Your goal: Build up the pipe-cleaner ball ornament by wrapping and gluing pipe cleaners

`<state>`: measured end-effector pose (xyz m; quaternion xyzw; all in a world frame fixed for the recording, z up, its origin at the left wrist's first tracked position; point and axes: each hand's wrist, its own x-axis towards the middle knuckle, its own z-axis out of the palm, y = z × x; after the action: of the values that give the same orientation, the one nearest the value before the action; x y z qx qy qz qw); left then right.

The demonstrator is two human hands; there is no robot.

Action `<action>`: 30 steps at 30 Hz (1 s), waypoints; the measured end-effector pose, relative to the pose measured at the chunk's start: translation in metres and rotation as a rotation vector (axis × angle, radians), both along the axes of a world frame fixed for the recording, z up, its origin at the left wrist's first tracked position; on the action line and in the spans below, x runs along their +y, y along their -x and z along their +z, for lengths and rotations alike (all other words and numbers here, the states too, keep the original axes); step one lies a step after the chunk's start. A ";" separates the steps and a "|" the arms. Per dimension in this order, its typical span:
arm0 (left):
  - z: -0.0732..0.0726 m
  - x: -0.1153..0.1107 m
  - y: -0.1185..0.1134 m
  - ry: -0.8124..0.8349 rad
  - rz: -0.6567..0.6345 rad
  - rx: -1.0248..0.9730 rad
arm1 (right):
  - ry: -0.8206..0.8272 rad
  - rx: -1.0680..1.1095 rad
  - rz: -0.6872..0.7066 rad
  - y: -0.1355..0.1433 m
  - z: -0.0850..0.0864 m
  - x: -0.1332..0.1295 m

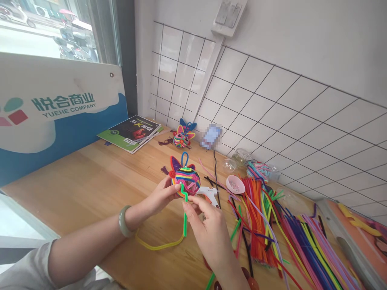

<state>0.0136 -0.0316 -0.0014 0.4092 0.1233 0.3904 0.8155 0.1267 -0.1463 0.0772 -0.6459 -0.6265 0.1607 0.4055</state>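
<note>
A round ornament of coiled pipe cleaners [189, 177], striped in several colours, with purple pointed ears and a blue loop on top, is held up above the table. My left hand [165, 192] grips it from the left, thumb on its front. Against the lower front lies a green pipe cleaner [185, 215], its upper part bent into a wave and its straight end hanging down. My right hand [202, 219] pinches this pipe cleaner just under the ornament. A yellow pipe cleaner [159, 246] curves below my hands.
A white glue gun [210, 193] lies behind my right hand. Bundled orange pipe cleaners [255, 217], other coloured strands and a pink bowl [235, 184] are to the right. A similar finished-looking ornament [182, 139] and booklets [131, 133] sit at the back, near a blurred phone [211, 136].
</note>
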 end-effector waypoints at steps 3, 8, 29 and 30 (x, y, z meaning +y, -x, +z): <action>0.001 0.000 -0.001 0.033 -0.026 -0.034 | 0.038 0.031 0.004 0.000 0.001 -0.001; -0.001 0.001 -0.002 0.104 -0.039 -0.067 | 0.080 0.066 0.008 -0.004 0.003 -0.001; -0.006 -0.001 -0.004 0.063 -0.012 -0.047 | 0.020 0.063 -0.114 -0.010 -0.003 0.007; -0.007 -0.001 -0.004 0.064 -0.009 -0.042 | 0.008 0.053 -0.116 -0.010 -0.005 0.008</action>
<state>0.0175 -0.0326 -0.0086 0.3753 0.1167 0.3910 0.8323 0.1370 -0.1382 0.0722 -0.6782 -0.5766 0.1565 0.4279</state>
